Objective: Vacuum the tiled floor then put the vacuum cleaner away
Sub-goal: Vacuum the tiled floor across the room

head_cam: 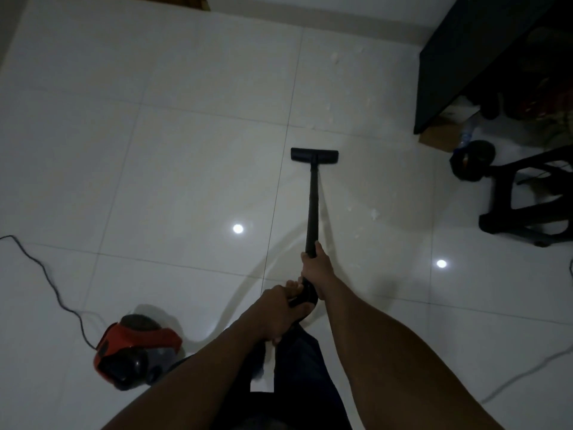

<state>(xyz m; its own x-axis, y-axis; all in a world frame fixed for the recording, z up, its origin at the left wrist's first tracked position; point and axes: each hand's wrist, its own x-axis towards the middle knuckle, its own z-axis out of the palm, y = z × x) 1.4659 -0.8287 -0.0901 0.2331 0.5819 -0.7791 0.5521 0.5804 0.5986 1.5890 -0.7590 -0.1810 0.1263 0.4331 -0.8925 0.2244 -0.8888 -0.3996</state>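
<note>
1. Head view, grip. Our right hand (316,265) is closed round the lower end of the black wand (312,200). Just behind it, our left hand (278,310) is closed round the curved handle end. Both hands grip the tool.
2. Head view, position. The floor head (314,154) lies flat on the tiled floor (155,125), near its middle and just beside a grout line. The red vacuum cleaner body (136,352) stands toward the floor's near-left corner. Its power cord (46,274) trails toward the left edge.
3. Head view, work remaining. Pale specks (373,214) lie on the tiles just right of the wand, and more show faintly toward the far edge. We judge the vacuuming to be under way, with putting away not yet due.
4. Head view, technique. We should hold the floor head flat, steer with the right hand and push with the left. Slow overlapping strokes should go first toward the specks. The chair base (527,200) at the right edge and the white cable (527,377) call for care.
</note>
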